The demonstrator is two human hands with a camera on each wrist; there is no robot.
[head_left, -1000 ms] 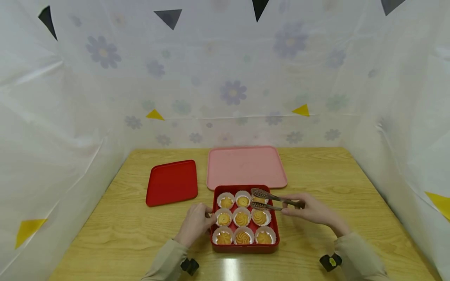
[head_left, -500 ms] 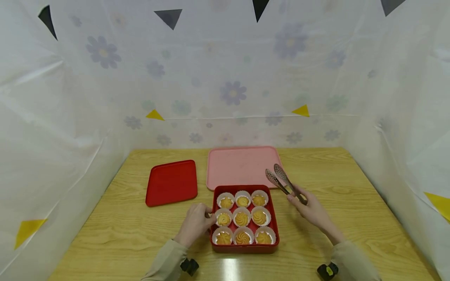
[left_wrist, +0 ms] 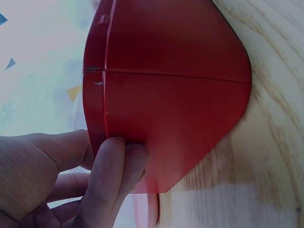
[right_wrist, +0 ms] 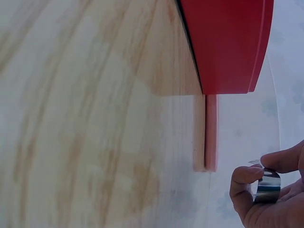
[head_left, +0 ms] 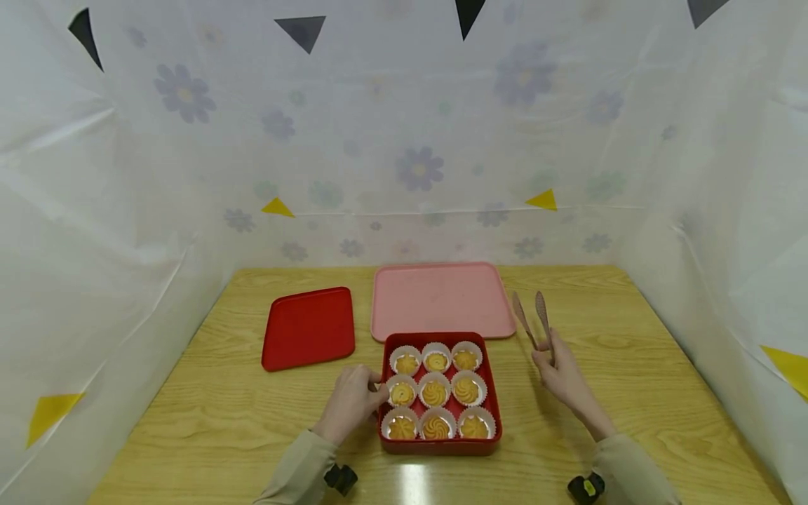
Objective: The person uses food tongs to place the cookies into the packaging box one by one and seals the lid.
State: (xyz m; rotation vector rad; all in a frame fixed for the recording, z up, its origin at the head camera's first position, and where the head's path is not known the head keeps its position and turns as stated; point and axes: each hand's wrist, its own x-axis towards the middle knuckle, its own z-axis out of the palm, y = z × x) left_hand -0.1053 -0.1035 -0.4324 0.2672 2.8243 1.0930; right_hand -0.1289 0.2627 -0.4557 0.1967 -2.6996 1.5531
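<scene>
A square red tin box [head_left: 440, 447] stands near the front middle of the table, holding several swirled butter cookies [head_left: 434, 393] in white paper cups, set in three rows of three. At its left side my left hand [head_left: 350, 403] pinches the rim; in the left wrist view the fingers [left_wrist: 108, 161] press the outer wall and the thumb goes over the edge. To the right of the box, my right hand [head_left: 564, 375] grips metal tongs [head_left: 543, 314] by their bent end. Their perforated tips point away from me, spread apart with nothing between them.
Behind the box lies a pink tray [head_left: 442, 301], its front edge close to the box. A flat red lid-like tray [head_left: 309, 330] is at the left on the wooden table [head_left: 618, 308]. White flowered sheeting [head_left: 416, 231] encloses the back and sides.
My right hand has drawn the tongs away from the cookie at the box's far right corner, moving right and turning their tips to point away. The left hand stays on the rim.
</scene>
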